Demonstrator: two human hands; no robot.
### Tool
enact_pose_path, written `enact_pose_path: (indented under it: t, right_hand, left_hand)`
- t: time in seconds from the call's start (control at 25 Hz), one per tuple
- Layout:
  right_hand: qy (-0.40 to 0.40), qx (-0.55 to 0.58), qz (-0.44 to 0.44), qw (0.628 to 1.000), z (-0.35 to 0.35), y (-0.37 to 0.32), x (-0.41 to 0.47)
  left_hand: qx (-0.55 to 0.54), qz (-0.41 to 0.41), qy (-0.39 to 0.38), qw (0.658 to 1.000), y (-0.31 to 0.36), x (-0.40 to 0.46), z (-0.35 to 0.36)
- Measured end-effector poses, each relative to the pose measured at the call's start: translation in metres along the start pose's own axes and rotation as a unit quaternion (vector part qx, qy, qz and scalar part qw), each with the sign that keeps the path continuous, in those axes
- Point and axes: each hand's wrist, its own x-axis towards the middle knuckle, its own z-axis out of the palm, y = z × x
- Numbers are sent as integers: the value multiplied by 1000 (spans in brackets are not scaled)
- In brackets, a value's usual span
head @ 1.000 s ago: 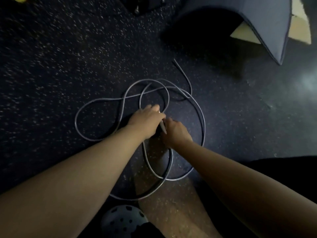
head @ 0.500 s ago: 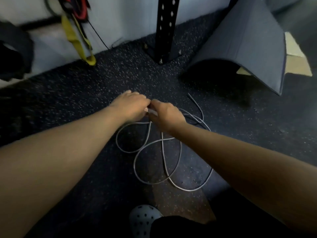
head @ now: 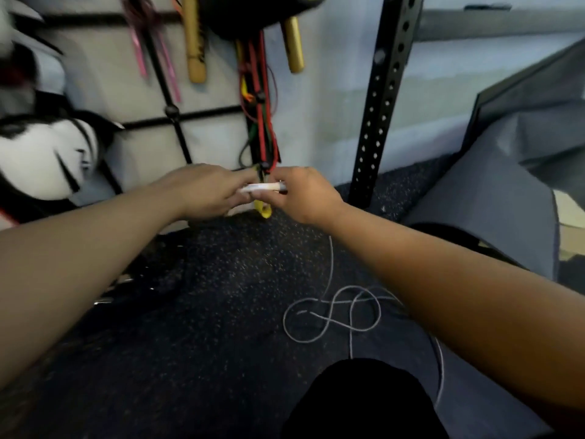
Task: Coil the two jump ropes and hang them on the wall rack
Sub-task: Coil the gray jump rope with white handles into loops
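My left hand (head: 209,191) and my right hand (head: 304,194) are raised side by side in front of the wall, and together they pinch the white handles (head: 264,187) of a grey jump rope (head: 332,315). Its thin cord drops from my right hand and lies in loose tangled loops on the dark speckled floor, partly hidden behind my right forearm. The black wall rack (head: 177,117) of crossing bars is on the pale wall just beyond my hands. I see only one jump rope clearly.
Red, green and yellow bands (head: 262,122), pink cords and two wooden handles hang from the rack. A black perforated steel upright (head: 380,106) stands right of my hands. A folded grey mat (head: 512,185) fills the right side. A black-and-white bag (head: 41,160) sits at left.
Both hands rose from the floor to the level of the wall rack, carrying the rope handles. The cord lifted and its loops trail below. My view tilted up from floor to wall.
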Motion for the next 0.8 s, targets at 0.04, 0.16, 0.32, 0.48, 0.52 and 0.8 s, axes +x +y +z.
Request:
enact_pose_path:
  t: [0.04,0.16,0.32,0.48,0.52,0.8]
  right_hand:
    - [8,33,-16,999,-8,-20,6]
    - [12,112,-88,990,-26,-82,21]
    - [22,180,-145,973,-44,-160,32]
    - [68,312,-103,942,-36,-196,37]
    - [76,327,-94,937,-32,-201,35]
    - [40,400,-75,912,-6,-217,6]
  left_hand:
    - [1,-22,18,1000,-10,-20,-15]
    - [-12,-69,86,994,-32,-73,-48]
    - [-79,-100,171,977,-57,-134,-85]
    - [-334,-138,259,896,-66,-163,-87]
    - [-380,-132,266,876,-64,-165,-83]
    - [-413,-95,288,859,-59,-182,-74]
